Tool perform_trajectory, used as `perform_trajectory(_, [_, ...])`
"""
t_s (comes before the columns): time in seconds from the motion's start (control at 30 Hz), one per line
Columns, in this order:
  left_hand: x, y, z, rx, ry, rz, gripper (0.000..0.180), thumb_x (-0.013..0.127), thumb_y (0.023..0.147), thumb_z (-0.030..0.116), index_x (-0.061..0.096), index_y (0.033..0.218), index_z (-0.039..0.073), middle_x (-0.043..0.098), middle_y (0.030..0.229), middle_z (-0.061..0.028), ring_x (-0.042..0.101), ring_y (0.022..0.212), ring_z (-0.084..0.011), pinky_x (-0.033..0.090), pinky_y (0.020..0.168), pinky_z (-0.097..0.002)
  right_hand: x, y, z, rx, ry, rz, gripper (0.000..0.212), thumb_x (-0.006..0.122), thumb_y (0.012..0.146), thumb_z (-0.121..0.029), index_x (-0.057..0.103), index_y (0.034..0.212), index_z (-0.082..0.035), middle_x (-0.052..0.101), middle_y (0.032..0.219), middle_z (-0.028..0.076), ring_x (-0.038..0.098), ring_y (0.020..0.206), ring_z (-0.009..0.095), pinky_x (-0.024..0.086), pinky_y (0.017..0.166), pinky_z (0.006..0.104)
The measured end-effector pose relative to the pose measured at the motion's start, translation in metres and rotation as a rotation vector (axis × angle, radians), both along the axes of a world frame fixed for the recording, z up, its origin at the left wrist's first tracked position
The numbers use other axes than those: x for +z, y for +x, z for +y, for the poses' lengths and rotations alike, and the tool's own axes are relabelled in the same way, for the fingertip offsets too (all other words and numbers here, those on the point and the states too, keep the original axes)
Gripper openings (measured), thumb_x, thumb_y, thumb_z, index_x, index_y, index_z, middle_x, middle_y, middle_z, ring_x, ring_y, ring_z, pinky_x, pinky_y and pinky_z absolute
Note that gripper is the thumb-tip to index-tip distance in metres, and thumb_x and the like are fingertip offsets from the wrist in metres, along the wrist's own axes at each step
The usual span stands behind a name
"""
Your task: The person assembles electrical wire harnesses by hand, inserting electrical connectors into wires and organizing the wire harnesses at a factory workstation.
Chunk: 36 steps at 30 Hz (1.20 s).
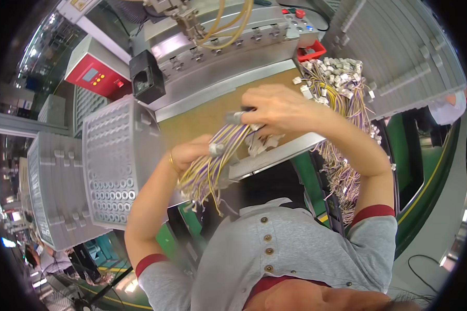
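A bundle of thin yellow, white and purple wires (205, 173) hangs in front of me, over the near edge of the work surface. My left hand (191, 151) is closed around the bundle, with a grey covering on one finger. My right hand (279, 110) is closed at the upper right end of the same bundle, its fingers bent and also partly covered in grey. White pieces (262, 145), perhaps connectors, show below the right fingers. The wires' loose ends dangle below my left hand. The right fingertips are partly hidden.
A brown work surface (192, 120) lies under a metal machine (233, 57) with several clamps. On the left stand a white tray (109, 155) holding round parts, a black box (146, 78) and a red-and-white control box (96, 70). At right lies a heap of wire harnesses (342, 93), near a red bin (311, 52).
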State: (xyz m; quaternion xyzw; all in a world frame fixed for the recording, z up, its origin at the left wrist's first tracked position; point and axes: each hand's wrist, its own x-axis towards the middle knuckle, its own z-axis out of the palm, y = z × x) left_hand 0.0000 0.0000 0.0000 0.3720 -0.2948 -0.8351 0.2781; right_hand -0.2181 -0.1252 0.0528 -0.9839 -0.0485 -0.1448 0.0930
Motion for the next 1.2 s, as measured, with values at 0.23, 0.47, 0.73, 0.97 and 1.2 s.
perform_trajectory(0.23, [0.025, 0.048, -0.043, -0.318, -0.378, -0.324, 0.07, 0.066, 0.068, 0.047, 0.046, 0.112, -0.004, 0.058, 0.097, -0.0092, 0.055, 0.084, -0.0112, 0.046, 0.075, -0.026, 0.041, 0.004, -0.012, -0.107, -0.276, -0.041, 0.03, 0.064, 0.052, -0.013, 0.051, 0.079, -0.01, 0.042, 0.078, 0.005, 0.047, 0.077, 0.021, 0.038, 0.063, 0.0319])
perform_trajectory(0.47, [-0.037, 0.084, -0.032, -0.352, -0.362, -1.176, 0.059, 0.058, 0.074, 0.046, 0.049, 0.106, -0.003, 0.06, 0.084, -0.0144, 0.056, 0.074, -0.0182, 0.045, 0.068, -0.0298, -0.078, -0.002, -0.033, -0.221, -0.065, 0.049, 0.048, 0.066, 0.051, -0.012, 0.049, 0.095, -0.006, 0.044, 0.093, 0.012, 0.045, 0.09, 0.029, 0.038, 0.076, 0.039])
perform_trajectory(0.73, [-0.021, 0.07, 0.01, 0.485, -1.005, -1.648, 0.041, 0.063, 0.07, 0.02, 0.054, 0.106, 0.004, 0.053, 0.106, -0.0155, 0.049, 0.098, -0.0301, 0.039, 0.083, -0.036, -0.058, 0.028, -0.032, -0.444, 0.306, -0.128, 0.022, 0.058, 0.069, -0.008, 0.049, 0.088, 0.0, 0.05, 0.092, 0.017, 0.049, 0.087, 0.035, 0.041, 0.075, 0.0414])
perform_trajectory(0.97, [-0.067, -0.009, 0.06, 0.393, -1.024, -1.606, 0.039, 0.065, 0.06, 0.013, 0.06, 0.098, 0.012, 0.05, 0.097, -0.0097, 0.044, 0.096, -0.0285, 0.028, 0.092, -0.0537, -0.115, 0.041, -0.012, -0.411, 0.001, 0.103, 0.023, 0.055, 0.071, -0.016, 0.053, 0.09, -0.003, 0.051, 0.08, 0.009, 0.05, 0.079, 0.026, 0.038, 0.076, 0.0362])
perform_trajectory(1.2, [-0.064, -0.015, 0.069, 0.788, -0.99, -1.54, 0.041, 0.068, 0.063, 0.016, 0.059, 0.103, 0.009, 0.041, 0.115, -0.0197, 0.037, 0.108, -0.0385, 0.031, 0.09, -0.0489, -0.095, 0.106, 0.013, -0.423, 0.218, 0.274, 0.03, 0.055, 0.075, -0.018, 0.054, 0.101, -0.003, 0.054, 0.083, 0.013, 0.054, 0.074, 0.029, 0.043, 0.068, 0.0377])
